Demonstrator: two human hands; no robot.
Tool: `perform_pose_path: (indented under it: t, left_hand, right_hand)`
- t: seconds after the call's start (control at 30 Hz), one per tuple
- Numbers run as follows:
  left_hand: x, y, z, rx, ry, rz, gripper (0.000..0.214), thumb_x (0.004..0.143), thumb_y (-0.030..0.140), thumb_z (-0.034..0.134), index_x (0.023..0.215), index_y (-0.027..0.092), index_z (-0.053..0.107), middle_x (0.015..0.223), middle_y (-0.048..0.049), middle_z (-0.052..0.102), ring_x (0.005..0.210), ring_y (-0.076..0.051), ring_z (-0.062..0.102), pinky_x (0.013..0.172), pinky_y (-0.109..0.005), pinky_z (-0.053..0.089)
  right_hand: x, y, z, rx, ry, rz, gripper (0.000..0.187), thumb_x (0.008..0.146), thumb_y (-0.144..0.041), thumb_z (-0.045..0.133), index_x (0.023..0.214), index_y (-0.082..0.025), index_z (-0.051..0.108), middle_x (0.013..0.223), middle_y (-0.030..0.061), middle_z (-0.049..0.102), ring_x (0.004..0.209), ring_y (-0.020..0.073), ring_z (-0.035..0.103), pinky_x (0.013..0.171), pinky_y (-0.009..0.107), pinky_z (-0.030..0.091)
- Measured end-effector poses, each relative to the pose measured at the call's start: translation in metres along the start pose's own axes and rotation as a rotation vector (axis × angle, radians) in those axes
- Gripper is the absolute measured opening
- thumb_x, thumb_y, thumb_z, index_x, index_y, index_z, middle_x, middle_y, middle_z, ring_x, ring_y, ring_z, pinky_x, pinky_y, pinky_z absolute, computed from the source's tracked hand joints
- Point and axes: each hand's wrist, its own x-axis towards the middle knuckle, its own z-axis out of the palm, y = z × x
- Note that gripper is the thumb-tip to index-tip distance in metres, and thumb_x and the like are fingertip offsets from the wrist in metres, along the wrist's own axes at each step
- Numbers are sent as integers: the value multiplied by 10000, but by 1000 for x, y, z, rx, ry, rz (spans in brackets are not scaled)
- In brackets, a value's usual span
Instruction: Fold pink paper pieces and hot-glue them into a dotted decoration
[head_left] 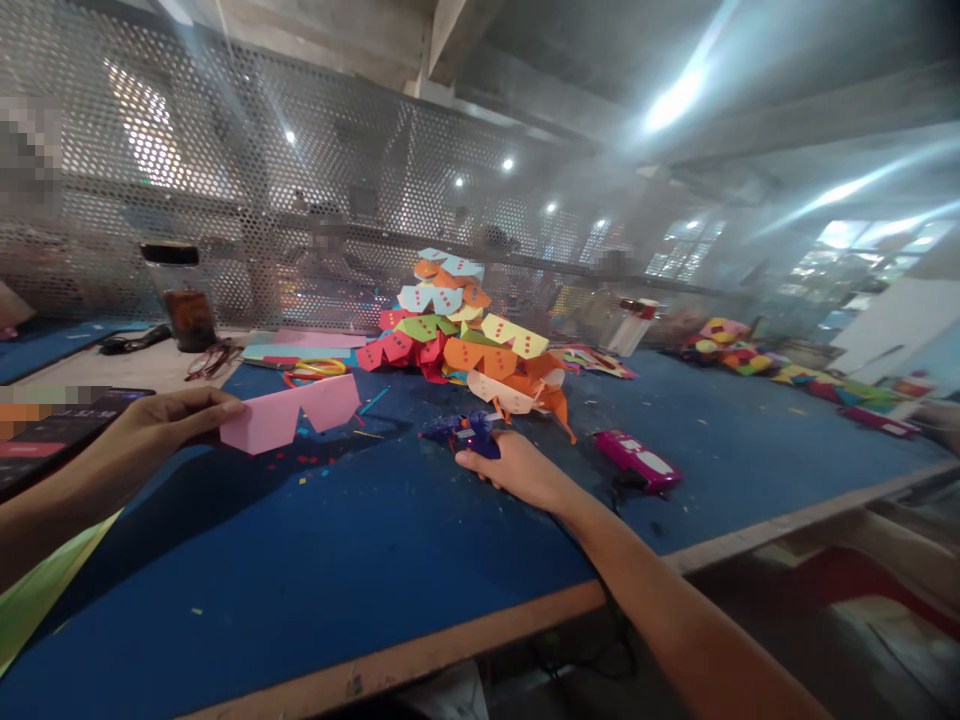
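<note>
My left hand [169, 430] pinches one end of a pink paper cutout [292, 415] shaped like a pair of glasses, held above the blue table. In my right hand [517, 465] is a blue glue gun [472, 435], its nozzle turned away from me; the fingers wrap its handle. Just beyond it rises a pile of coloured paper glasses [469, 330] in orange, red, green, yellow and pale blue, dotted with small squares. Tiny red and yellow paper squares [304, 470] lie scattered below the pink cutout.
Scissors with yellow handles [319, 367] rest by paper sheets [300, 342]. A dark-lidded jar [187, 300] stands at the back left, near a phone [52, 440]. A magenta device [637, 460] lies right of my hand. The table's front edge [420, 650] runs close to me.
</note>
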Motion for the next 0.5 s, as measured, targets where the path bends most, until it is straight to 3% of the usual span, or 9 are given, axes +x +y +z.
perform_pose_path:
  t: [0.27,0.5]
  left_hand:
    - [-3,5,2,-8,-15,-27,365,638,555,836,718,217,724,754,11,634,729,-138,546,548,-136,450]
    - [-2,6,1,5,17,29,359,624,551,835,703,215,735,772,10,636,758,-146,561,617,-162,481]
  right_hand:
    - [1,2,1,63,2,-10,303,913,-460,615,932,-158,629,679,4,625,537,129,547,542,250,419]
    - [1,2,1,137,-7,-43,297,905,-459,623,940,-164,610,686,-12,594,530,111,510,525,240,399]
